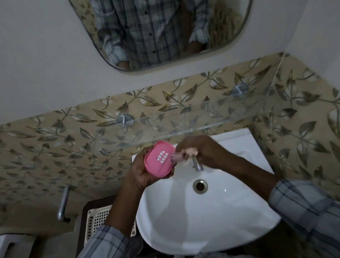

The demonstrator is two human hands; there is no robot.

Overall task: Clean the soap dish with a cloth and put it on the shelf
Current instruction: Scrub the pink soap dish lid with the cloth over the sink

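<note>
Soap dish: pink oval plastic soap dish (160, 159) with a block of small slots, tilted on edge with the slotted face towards the camera, above the back left of the sink and just below the shelf's front edge.
Left hand: left hand (142, 175) curled round the dish's left and lower sides, gripping it.
Right hand: right hand (203, 150) with fingers bunched, pinching the cloth.
Cloth: crumpled pale pink cloth (187, 154), touching the dish's right edge.
Shelf: clear glass wall shelf (185, 125) on two round metal brackets, against leaf-patterned tiles.
Sink: white ceramic sink (191, 218) under both hands, metal drain (200, 186) in its bowl.
Tap: chrome tap (197, 165), partly hidden beneath the right hand.
Mirror: rounded wall mirror (158, 25) above, reflecting a checked shirt.
Basket: cream plastic lattice basket (97, 218) left of the sink, behind the left sleeve.
</note>
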